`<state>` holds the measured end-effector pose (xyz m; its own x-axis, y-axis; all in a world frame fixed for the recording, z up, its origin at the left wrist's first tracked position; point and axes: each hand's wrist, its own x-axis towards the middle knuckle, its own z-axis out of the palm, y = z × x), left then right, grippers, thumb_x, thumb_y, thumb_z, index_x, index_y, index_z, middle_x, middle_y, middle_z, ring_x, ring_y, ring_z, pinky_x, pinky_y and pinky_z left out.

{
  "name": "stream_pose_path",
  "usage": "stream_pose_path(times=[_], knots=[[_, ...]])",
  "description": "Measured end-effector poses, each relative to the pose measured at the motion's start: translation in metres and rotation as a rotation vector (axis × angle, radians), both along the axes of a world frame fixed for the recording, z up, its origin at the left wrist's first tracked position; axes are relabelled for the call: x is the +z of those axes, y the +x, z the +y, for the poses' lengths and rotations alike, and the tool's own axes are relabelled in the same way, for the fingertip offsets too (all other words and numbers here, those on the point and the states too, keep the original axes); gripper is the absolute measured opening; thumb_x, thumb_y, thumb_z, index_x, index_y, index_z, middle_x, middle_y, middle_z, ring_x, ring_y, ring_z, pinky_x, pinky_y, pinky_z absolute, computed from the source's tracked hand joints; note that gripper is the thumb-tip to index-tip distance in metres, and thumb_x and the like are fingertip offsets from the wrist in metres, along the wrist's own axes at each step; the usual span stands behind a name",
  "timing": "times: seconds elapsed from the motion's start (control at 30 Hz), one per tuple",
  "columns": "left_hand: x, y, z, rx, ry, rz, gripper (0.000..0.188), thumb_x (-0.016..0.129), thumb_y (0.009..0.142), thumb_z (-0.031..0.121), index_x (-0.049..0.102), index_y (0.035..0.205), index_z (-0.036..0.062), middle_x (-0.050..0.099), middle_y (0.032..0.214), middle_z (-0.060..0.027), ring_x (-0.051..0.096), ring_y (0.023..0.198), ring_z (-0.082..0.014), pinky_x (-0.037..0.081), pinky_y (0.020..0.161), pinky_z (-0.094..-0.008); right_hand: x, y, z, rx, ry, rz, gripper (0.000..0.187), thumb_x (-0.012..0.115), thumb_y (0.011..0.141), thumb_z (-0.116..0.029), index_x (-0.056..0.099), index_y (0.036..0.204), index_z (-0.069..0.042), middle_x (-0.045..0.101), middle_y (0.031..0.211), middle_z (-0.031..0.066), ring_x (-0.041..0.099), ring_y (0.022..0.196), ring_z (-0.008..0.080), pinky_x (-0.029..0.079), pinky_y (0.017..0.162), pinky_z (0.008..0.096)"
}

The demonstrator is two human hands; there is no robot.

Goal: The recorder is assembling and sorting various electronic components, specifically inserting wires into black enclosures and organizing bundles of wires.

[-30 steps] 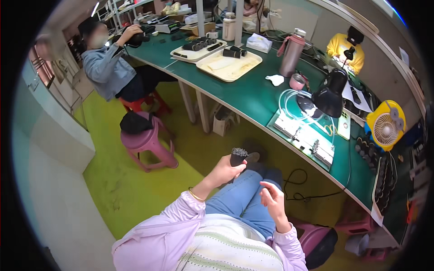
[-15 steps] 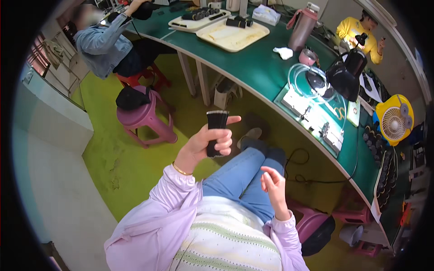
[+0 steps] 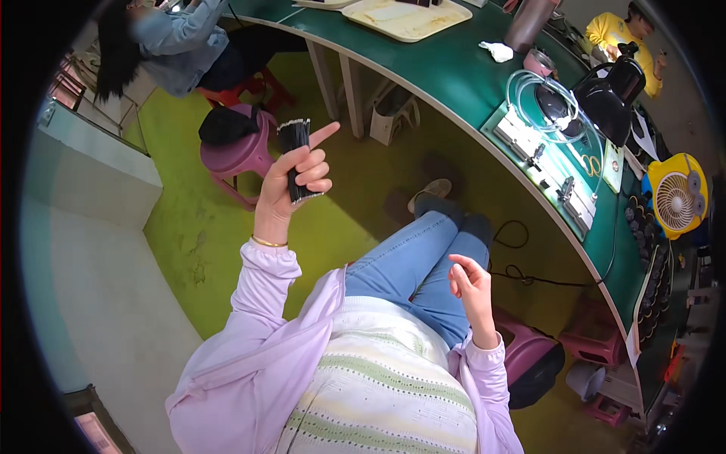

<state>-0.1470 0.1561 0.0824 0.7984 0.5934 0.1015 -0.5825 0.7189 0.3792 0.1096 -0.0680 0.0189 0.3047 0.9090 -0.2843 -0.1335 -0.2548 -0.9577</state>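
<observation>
My left hand is closed around a bundle of thin black strips with pale, silvery ends. It is raised over the floor, left of my knees, and its index finger points away from the bundle. The bundle stands nearly upright, its middle partly hidden by my fingers. Over my lap, on the right, my right hand hovers with nothing visible in it. Its fingers are loosely bent, with the index finger and thumb apart.
A green worktable curves along my right, carrying a metal fixture, coiled clear tubing, a black lamp, a yellow fan and a cream tray. A pink stool holds a black bag. One person sits at far left, another at far right.
My left hand has moved left and farther out with the black bundle. My right hand has shifted slightly up and right. The view has also tilted down, and the person at left has moved.
</observation>
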Motion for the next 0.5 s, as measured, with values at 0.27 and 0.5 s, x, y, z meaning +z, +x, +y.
stream_pose_path(times=[0.27,0.5], knots=[[-0.015,0.003,-0.001,-0.007,-0.020,0.011,0.020,0.044,0.084,0.007,0.042,0.104,0.0074,0.033,0.058,0.0020,0.034,0.050,-0.0066,0.031,0.051,-0.0227,-0.002,-0.003,0.003,0.002,-0.007,0.010,0.019,0.050,0.083,-0.010,0.055,0.099,0.001,0.052,0.067,0.0004,0.043,0.051,0.0032,0.033,0.044,0.0158],[-0.018,0.038,-0.006,-0.081,-0.070,0.233,0.015,0.046,0.083,0.008,0.041,0.098,0.0081,0.032,0.058,0.0027,0.033,0.047,-0.0065,0.030,0.048,-0.0220,-0.001,0.008,0.001,-0.059,0.034,-0.017,0.019,0.053,0.081,-0.012,0.056,0.095,0.000,0.054,0.067,0.0007,0.046,0.055,0.0046,0.039,0.049,0.0187]])
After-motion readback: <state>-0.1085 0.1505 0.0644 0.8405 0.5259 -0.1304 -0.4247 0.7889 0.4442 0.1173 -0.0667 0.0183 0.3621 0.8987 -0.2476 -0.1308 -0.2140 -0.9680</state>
